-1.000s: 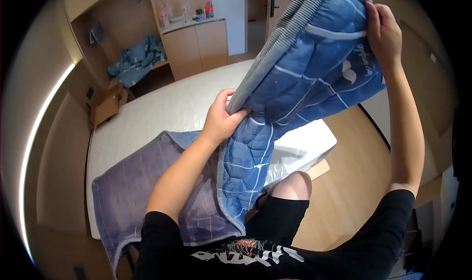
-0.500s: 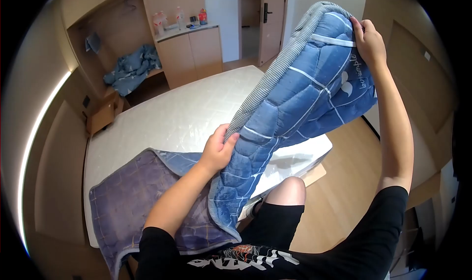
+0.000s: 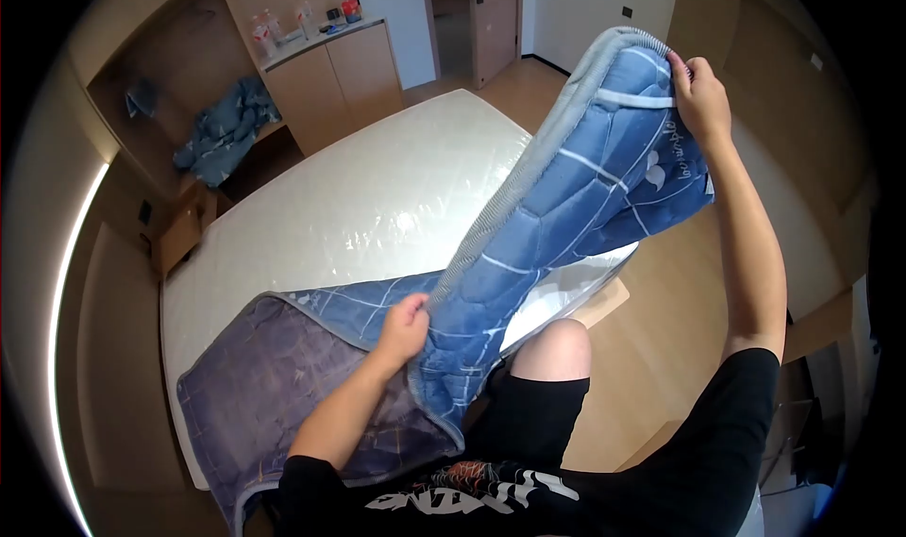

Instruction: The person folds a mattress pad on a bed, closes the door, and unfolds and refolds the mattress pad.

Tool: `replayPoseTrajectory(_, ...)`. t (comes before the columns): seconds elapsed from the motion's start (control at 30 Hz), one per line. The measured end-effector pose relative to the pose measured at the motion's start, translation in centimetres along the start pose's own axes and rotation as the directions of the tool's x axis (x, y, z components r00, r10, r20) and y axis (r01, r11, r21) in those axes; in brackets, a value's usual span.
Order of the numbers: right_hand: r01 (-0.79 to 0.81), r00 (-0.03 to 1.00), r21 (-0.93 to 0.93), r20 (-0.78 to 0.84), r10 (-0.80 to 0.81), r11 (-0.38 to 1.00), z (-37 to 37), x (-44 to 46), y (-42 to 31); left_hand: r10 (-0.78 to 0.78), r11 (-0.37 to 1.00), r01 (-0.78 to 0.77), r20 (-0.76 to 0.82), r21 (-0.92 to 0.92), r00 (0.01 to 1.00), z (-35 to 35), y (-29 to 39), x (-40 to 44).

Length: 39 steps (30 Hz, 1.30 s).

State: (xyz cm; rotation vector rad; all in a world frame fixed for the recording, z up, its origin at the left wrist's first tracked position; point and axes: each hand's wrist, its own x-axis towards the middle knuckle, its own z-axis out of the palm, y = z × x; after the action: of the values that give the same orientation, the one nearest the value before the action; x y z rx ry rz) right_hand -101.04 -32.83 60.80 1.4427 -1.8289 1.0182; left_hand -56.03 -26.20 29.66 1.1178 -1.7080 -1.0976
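Up at two o'clock, the right hand (image 3: 701, 101) grips the edge of a blue quilted pad (image 3: 557, 211) between thumb and fingers, holding that corner up. At seven o'clock, the left hand (image 3: 406, 329) pinches the pad's striped edge lower down. The pad slants between both hands; at eight o'clock a turned-over part shows its purplish-grey underside, lying over the near end of a shiny white mattress (image 3: 368, 188). Just beside the pad, between four and five o'clock, is the person's bare knee (image 3: 555, 350). At eleven o'clock stands a cabinet (image 3: 354, 79) with bottles (image 3: 304, 18) on top; at ten, a crumpled blue cloth (image 3: 225, 129); at nine, a cardboard box (image 3: 177, 235); at twelve, a door (image 3: 495, 37).
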Motion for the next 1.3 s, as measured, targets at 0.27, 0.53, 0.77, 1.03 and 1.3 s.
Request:
replayPoseTrajectory(0.27, 0.193, 0.951, 0.064, -0.258, -0.171, 0.979, -4.7, 3.5, -4.7, 0.332, 0.942, -0.331, -0.270, 0.049, 0.904, 1.9, 2.3, 1.0)
replayPoseTrajectory(0.53, 0.270, 0.920, 0.131, -0.329, -0.215, 0.954, -14.0, 1.6, -13.4, 0.346, 0.937, -0.343, -0.274, 0.062, 0.897, -5.5, 4.2, -1.7)
replayPoseTrajectory(0.77, 0.402, 0.869, 0.223, -0.397, -0.294, 0.888, -24.7, 1.9, -17.1, 0.389, 0.885, -0.408, -0.125, -0.223, 0.913, -18.8, 12.4, 0.1)
replayPoseTrajectory(1.03, 0.132, 0.961, -0.024, -0.243, -0.134, 0.991, -27.9, 1.7, -17.6, 0.469, 0.878, -0.421, -0.231, 0.229, 0.852, -15.9, 13.6, 2.0)
replayPoseTrajectory(1.3, 0.088, 0.995, -0.214, 0.057, -0.077, 0.973, -18.7, 11.1, -12.7, 0.243, 0.956, -0.233, 0.036, -0.177, 0.969, -16.7, 13.8, 2.4)
